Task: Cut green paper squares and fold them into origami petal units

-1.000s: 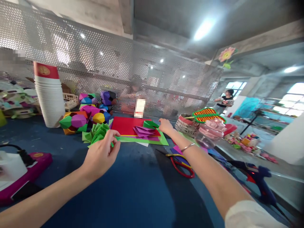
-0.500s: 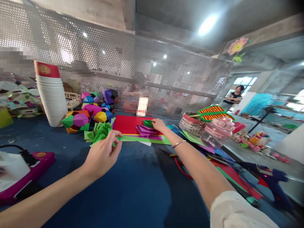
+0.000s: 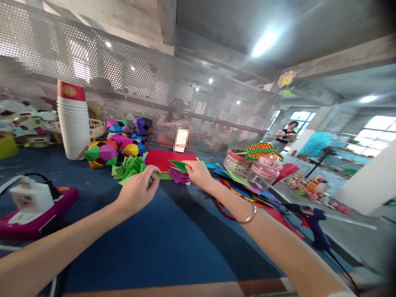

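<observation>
Right hand (image 3: 199,176): in the head view, we pinch a green paper (image 3: 177,166) at its ten o'clock, near purple papers (image 3: 178,176).
Left hand (image 3: 140,187): our fingers curl, green showing beside them; we cannot tell whether they grip.
Green pile (image 3: 128,168): on our bench (image 3: 148,247), at our left hand's eleven o'clock.
Bottle (image 3: 262,175): at our right hand's three o'clock.

One green piece (image 3: 177,166) in right fingers (image 3: 188,164), one bottle (image 3: 265,171), one glue gun (image 3: 314,220), one bracelet (image 3: 253,215)
</observation>
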Motion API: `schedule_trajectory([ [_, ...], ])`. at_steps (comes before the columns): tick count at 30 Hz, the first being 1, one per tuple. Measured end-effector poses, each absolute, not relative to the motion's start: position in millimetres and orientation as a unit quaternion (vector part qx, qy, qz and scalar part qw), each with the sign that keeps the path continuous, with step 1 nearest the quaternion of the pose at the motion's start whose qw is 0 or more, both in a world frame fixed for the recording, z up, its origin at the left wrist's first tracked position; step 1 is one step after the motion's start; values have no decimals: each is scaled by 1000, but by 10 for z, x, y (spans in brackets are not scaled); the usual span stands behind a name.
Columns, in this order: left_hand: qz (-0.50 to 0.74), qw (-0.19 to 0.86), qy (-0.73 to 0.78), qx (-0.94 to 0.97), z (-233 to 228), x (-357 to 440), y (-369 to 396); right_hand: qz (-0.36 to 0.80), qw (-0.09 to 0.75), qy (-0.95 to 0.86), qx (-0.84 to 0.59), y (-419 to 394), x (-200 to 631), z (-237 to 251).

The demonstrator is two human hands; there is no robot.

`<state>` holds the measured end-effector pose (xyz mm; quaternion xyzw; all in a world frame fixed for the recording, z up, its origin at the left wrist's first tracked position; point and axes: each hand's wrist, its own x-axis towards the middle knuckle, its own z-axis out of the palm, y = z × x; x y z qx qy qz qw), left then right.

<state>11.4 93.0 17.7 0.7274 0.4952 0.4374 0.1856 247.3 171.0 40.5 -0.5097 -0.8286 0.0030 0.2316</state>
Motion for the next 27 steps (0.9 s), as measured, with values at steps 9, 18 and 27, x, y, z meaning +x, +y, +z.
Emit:
schedule_trajectory([
  [9,467,504,420,592,236,242,801,21,361,-848,-387,566,2198,177],
  [18,447,627,397,499,226,322,672,100,434,-816,-368,488,2324,100],
  [27,443,643,397,482,227,334,714,142,474,-751,-437,672,2381,42],
])
